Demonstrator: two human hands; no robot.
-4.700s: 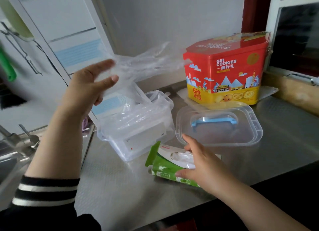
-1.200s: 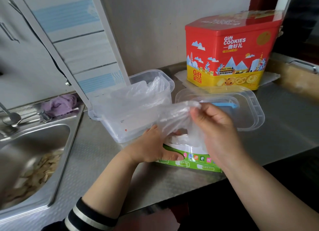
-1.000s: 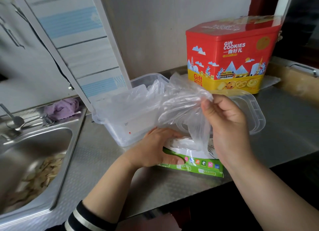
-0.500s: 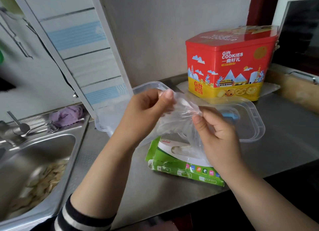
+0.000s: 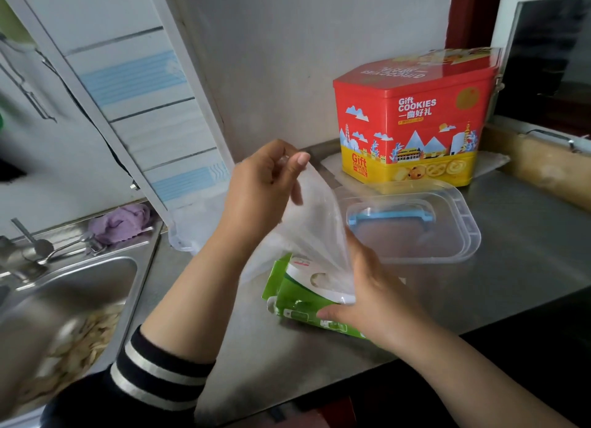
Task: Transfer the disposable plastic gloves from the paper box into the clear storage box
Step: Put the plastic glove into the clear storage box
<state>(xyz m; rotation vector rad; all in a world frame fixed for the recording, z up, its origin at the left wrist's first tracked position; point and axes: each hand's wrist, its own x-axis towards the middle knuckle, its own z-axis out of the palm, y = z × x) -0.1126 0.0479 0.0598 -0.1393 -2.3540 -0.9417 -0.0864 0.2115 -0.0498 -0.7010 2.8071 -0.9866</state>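
My left hand [image 5: 262,187] pinches the top of a thin clear plastic glove [image 5: 315,216] and holds it up above the green and white paper box [image 5: 300,303]. The glove's lower end still reaches the box's oval opening. My right hand [image 5: 374,296] rests on the right part of the box, its fingers curled over the box's near edge. The clear storage box [image 5: 195,223] stands behind my left arm, which hides most of it. Its clear lid [image 5: 447,245] with a blue handle lies on the counter to the right.
A red and yellow cookie tin [image 5: 415,120] stands at the back by the wall. At the left a steel sink [image 5: 64,306] holds pale scraps, with a purple cloth [image 5: 121,223] on its rim. The steel counter's front edge [image 5: 319,392] runs close under my arms.
My left hand took the glove over from my right hand and lifted it higher. My right hand dropped onto the paper box.
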